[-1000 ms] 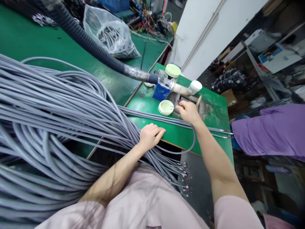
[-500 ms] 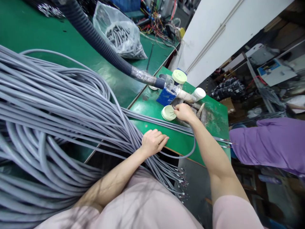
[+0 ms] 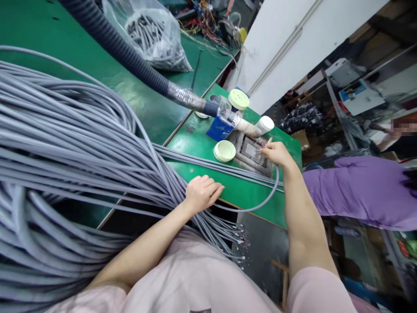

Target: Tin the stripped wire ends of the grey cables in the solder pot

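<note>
My right hand [image 3: 276, 154] pinches the end of a grey cable [image 3: 260, 206], its thin bare wires pointing left over a square metal pot [image 3: 252, 150] with a silvery surface. That cable loops down and back toward my left hand [image 3: 202, 192]. My left hand is closed at the table's front edge, its fingers curled over grey cable beside the large bundle [image 3: 130, 143]; the grip itself is partly hidden. Left of the metal pot stands a round pale cup [image 3: 224, 151]. Several straight cables [image 3: 208, 161] lie across the table between my hands and the cup.
A ribbed dark hose [image 3: 130, 56] with a pale nozzle [image 3: 247, 127] reaches over the pot, near a blue block [image 3: 220, 128], a yellowish-lidded jar [image 3: 239, 100] and a white container [image 3: 265, 124]. A clear bag [image 3: 156, 39] of cable pieces lies behind. A person in purple [image 3: 358, 191] is at right.
My right hand has moved right, carrying the wire ends from the pale cup to above the metal pot. My left hand keeps its place by the bundle. The view has shifted slightly.
</note>
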Action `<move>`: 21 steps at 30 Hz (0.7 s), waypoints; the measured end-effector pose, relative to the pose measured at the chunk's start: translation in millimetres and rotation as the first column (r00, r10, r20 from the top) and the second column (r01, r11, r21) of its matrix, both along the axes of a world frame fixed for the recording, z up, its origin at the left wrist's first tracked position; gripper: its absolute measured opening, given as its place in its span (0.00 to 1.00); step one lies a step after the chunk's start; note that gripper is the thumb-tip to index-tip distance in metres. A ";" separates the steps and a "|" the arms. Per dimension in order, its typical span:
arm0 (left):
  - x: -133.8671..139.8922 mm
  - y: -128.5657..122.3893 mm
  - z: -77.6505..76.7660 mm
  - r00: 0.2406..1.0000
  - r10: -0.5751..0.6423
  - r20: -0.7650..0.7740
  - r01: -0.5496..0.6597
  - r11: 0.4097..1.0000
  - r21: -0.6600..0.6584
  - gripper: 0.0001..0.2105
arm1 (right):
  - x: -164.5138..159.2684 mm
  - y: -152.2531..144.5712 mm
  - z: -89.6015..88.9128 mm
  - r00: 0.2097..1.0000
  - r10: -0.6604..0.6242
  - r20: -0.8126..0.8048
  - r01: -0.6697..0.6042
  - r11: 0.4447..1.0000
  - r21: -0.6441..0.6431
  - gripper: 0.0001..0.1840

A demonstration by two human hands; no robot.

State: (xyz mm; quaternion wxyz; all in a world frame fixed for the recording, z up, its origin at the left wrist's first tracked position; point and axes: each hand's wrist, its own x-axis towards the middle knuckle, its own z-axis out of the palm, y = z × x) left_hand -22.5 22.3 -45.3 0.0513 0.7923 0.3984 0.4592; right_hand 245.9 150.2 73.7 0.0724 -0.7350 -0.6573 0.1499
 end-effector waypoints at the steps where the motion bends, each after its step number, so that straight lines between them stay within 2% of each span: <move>1: 0.0 0.1 -0.2 1.000 -0.002 0.001 0.002 1.000 0.004 0.09 | 7.8 1.9 -4.9 0.998 -0.055 -0.031 0.054 0.998 -0.015 0.16; 4: 0.0 0.4 -0.7 1.000 -0.010 0.006 0.010 1.000 0.016 0.08 | 20.1 9.2 -18.8 0.980 -0.169 -0.107 0.163 0.985 -0.064 0.15; 7: -0.1 0.6 -0.7 1.000 -0.011 0.006 0.010 1.000 0.024 0.07 | 22.0 17.4 -26.9 0.970 -0.209 -0.128 0.199 0.976 -0.086 0.14; 21: 0.2 0.3 -2.5 1.000 -0.015 -0.004 0.015 1.000 -0.009 0.08 | 15.7 38.2 -35.6 0.939 -0.319 -0.126 0.299 0.942 -0.151 0.05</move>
